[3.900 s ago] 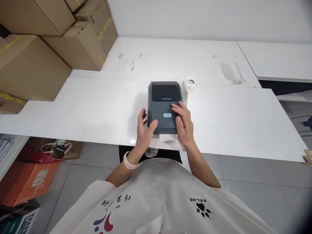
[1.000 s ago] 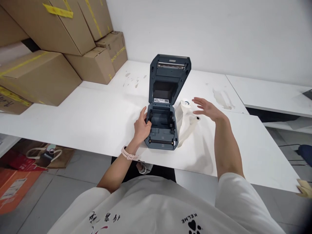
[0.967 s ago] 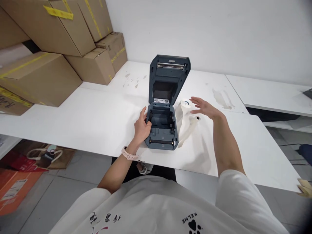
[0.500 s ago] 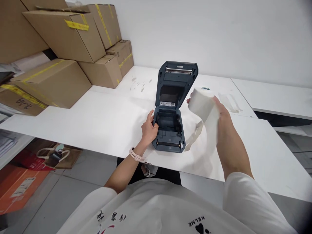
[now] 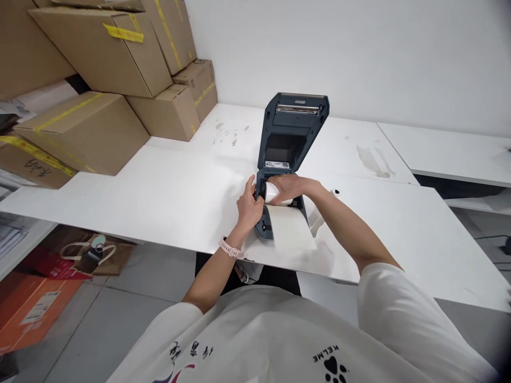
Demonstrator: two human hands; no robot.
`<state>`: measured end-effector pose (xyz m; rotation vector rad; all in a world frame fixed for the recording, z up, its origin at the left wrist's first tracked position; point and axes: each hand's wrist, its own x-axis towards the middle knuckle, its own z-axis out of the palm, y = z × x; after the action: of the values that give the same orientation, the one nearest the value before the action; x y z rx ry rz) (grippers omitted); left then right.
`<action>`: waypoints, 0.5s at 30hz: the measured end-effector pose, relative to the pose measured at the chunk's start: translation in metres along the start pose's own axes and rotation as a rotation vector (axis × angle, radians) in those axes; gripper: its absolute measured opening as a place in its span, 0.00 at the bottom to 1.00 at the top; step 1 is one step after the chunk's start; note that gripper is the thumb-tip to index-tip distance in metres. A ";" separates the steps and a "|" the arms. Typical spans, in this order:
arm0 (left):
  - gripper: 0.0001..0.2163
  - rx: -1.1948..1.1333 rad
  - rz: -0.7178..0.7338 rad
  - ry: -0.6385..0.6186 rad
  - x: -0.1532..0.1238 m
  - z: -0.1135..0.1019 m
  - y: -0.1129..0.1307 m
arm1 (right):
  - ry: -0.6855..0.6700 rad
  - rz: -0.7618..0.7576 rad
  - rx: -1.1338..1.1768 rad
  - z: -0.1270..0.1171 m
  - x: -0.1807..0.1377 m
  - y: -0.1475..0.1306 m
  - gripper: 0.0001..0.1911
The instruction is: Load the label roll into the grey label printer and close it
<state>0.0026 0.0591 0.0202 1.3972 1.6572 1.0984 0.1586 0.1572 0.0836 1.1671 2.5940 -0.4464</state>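
A dark grey label printer stands on the white table with its lid swung up. A white paper roll lies in the printer's open bay, and its loose end drapes forward over the front. My right hand is closed over the top of the roll. My left hand grips the printer's left side at the bay, thumb against the roll's end. A second small white roll piece lies just right of the printer, partly hidden by my right arm.
Stacked cardboard boxes fill the table's left and back-left. A second white table adjoins at the right. Below the table edge at the left are an orange box and a bag on the floor.
The printer's lid was opened. My right hand picked the paper roll up from the table beside the printer and brought it down into the open bay. My left hand stayed on the printer's left side.
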 end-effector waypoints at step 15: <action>0.31 -0.135 0.053 0.003 0.003 0.005 -0.013 | 0.581 -0.130 0.161 0.112 -0.106 -0.057 0.26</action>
<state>0.0020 0.0624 0.0065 1.3597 1.5254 1.2200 0.1958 0.0068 0.0286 1.3449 3.1941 -0.3917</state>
